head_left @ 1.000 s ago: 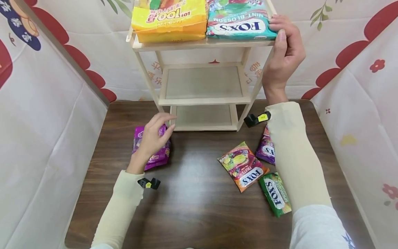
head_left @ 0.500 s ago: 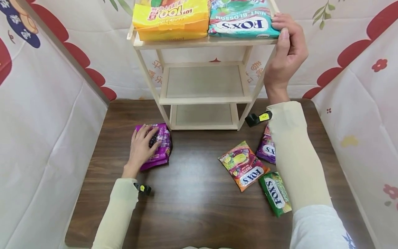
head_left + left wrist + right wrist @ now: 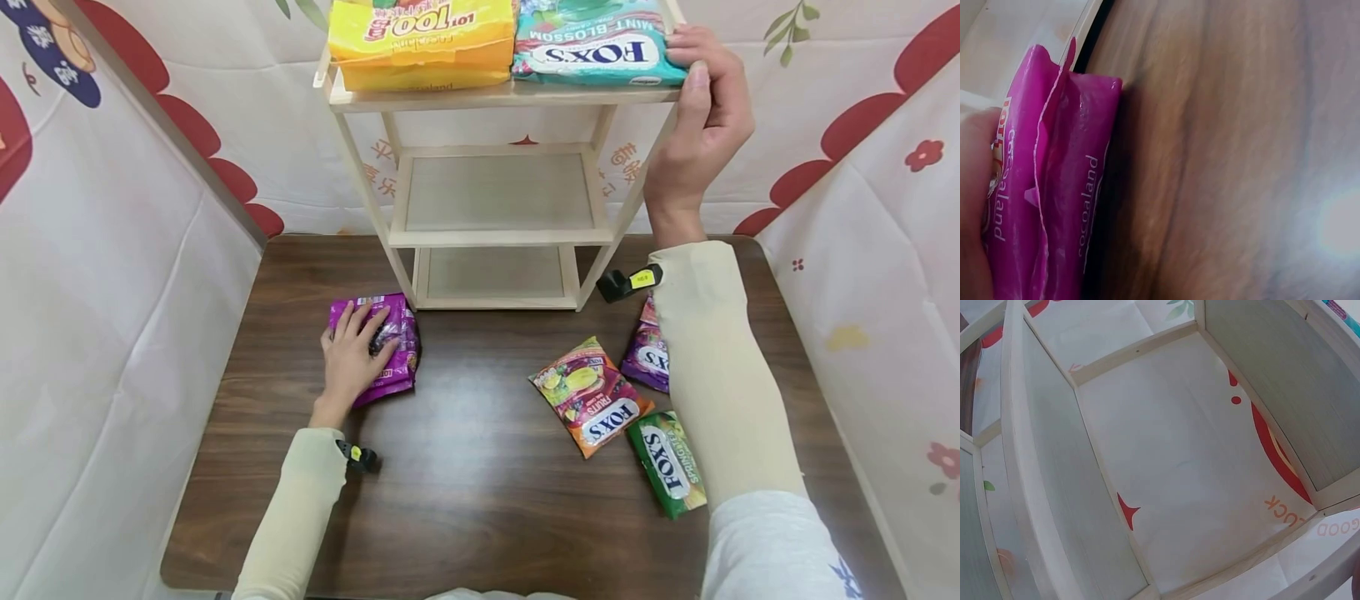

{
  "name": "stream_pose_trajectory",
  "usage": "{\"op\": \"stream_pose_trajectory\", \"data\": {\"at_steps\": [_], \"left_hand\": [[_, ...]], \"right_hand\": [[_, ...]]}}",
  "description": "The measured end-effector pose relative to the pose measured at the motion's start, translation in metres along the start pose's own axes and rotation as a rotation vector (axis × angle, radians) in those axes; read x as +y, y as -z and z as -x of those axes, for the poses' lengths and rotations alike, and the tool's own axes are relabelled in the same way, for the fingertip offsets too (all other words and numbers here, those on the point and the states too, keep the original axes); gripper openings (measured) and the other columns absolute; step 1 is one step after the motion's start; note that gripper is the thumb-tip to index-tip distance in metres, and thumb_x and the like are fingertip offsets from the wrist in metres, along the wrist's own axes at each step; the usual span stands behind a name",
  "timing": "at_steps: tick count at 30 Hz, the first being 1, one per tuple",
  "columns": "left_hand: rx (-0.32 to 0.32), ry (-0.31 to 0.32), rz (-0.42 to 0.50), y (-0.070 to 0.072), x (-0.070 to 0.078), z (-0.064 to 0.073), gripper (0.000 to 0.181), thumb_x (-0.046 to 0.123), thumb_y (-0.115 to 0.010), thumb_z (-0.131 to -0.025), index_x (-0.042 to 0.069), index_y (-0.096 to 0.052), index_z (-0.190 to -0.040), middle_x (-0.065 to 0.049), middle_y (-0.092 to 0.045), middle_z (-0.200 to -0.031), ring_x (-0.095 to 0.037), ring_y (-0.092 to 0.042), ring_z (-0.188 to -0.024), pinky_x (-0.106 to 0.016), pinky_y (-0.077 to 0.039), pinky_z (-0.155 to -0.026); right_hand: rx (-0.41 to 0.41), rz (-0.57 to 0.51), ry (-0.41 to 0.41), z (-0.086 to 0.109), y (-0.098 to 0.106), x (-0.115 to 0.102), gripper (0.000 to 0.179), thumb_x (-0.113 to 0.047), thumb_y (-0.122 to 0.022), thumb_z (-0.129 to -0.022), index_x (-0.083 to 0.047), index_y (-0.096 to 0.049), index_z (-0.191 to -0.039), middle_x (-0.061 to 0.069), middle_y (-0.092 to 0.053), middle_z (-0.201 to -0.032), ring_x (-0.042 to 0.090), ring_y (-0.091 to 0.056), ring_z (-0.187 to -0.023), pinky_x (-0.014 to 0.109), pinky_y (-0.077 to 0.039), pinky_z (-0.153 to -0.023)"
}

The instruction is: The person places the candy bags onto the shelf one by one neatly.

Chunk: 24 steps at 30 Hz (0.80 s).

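Note:
A purple candy bag marked "cocoaland" (image 3: pixel 1069 181) lies on the table beside the rack's left front leg. My left hand (image 3: pixel 351 357) rests on top of this bag, its fingers spread over the front. At upper right, my right hand (image 3: pixel 705 125) grips the top right corner of a pale wooden shelf rack (image 3: pixel 502 239), the thumb at the front edge. On the rack's top tier sit a yellow candy bag (image 3: pixel 423 42) and a teal Fox's Mint Blossom bag (image 3: pixel 596 50). The right wrist view shows the rack's frame and panels (image 3: pixel 1066 456).
Right of centre on the brown table (image 3: pixel 465 517) lie an orange and red Fox's Fruits bag (image 3: pixel 592 396), a green Fox's bag (image 3: pixel 667 462) and a purple Fox's bag (image 3: pixel 647 350), partly hidden by my right forearm. Printed cloth (image 3: pixel 112 350) surrounds the table.
My left hand has moved from hovering at the bag's right side onto the purple cocoaland bag. My right hand keeps its grip on the rack. The view has shifted slightly.

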<state>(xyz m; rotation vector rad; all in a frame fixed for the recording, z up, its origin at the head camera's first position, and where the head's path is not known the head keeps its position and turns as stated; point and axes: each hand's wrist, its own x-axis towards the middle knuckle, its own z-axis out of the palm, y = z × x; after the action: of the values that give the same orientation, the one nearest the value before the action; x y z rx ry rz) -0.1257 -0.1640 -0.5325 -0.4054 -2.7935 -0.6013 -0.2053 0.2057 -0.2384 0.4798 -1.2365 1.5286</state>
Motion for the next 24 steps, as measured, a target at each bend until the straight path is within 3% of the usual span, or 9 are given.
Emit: {"op": "stream_pose_trajectory", "data": {"at_steps": [10, 20, 24], "left_hand": [[0.056, 0.073, -0.004, -0.005, 0.017, 0.019, 0.057, 0.046, -0.064, -0.087, 0.022, -0.052, -0.138, -0.008, -0.044, -0.144, -0.032, -0.024, -0.140, -0.073, -0.020, -0.098], [0.088, 0.069, 0.018, -0.008, 0.039, 0.038, 0.054, 0.042, -0.063, -0.087, 0.020, -0.055, -0.135, -0.009, -0.044, -0.144, -0.033, -0.028, -0.138, -0.074, -0.020, -0.096], [0.147, 0.051, 0.066, -0.011, 0.046, 0.045, 0.047, 0.037, -0.064, -0.086, 0.016, -0.060, -0.128, -0.010, -0.050, -0.138, -0.032, -0.034, -0.135, -0.074, -0.021, -0.095]], "right_hand": [[0.008, -0.020, -0.005, 0.001, -0.002, 0.002, 0.032, 0.011, -0.031, -0.083, 0.007, -0.063, -0.080, 0.013, -0.066, -0.089, 0.032, -0.056, -0.100, 0.040, -0.038, -0.103], [0.017, 0.006, -0.010, 0.001, -0.001, 0.002, 0.033, 0.011, -0.031, -0.083, 0.005, -0.063, -0.080, 0.011, -0.066, -0.089, 0.031, -0.057, -0.101, 0.039, -0.039, -0.103], [0.021, 0.013, -0.022, 0.001, -0.001, 0.001, 0.033, 0.013, -0.030, -0.083, 0.006, -0.063, -0.081, 0.010, -0.066, -0.090, 0.030, -0.057, -0.102, 0.038, -0.038, -0.103]]}}
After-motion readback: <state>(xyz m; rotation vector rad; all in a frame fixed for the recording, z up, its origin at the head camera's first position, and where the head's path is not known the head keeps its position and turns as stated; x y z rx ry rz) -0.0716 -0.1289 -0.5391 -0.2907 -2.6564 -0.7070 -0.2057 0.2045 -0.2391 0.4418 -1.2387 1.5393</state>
